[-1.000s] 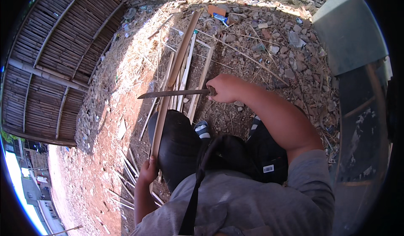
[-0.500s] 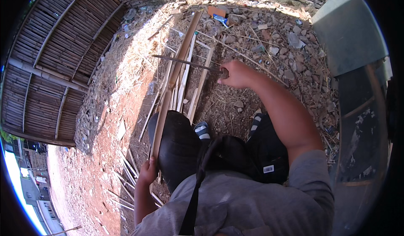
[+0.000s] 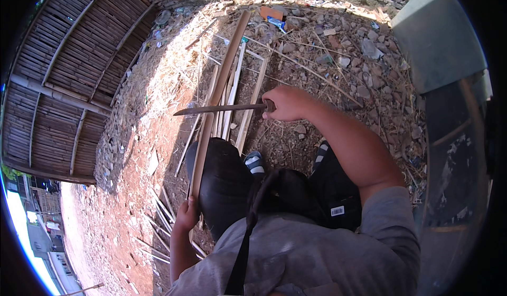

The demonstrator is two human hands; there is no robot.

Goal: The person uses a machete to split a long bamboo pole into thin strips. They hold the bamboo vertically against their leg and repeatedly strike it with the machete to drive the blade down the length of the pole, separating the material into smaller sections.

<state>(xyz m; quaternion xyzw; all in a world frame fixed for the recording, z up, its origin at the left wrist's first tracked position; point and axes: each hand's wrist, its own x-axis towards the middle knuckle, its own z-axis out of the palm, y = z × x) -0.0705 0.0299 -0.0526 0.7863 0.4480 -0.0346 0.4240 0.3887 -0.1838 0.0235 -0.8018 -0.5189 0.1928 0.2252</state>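
A long split bamboo strip (image 3: 202, 153) slants away from me past my left knee, its far end out over the ground. My left hand (image 3: 187, 215) is closed around its near end, beside my thigh. In my right hand (image 3: 289, 104) is the handle of a machete (image 3: 224, 108), fingers wrapped round it. Its dark blade lies crosswise over the strip just beyond my knee, tip pointing left. Whether the edge touches the bamboo or has bitten into it, I cannot tell.
Several split strips (image 3: 253, 101) lie on the ground under and beside the bamboo. More thin strips (image 3: 158, 217) are by my left side. Stones and rubble (image 3: 364, 77) cover the right. A bamboo-slat wall (image 3: 68, 48) stands left, a grey-green panel (image 3: 438, 37) right.
My right hand has drawn the machete nearer to me and slightly left along the bamboo strip. The left hand keeps its hold at the near end.
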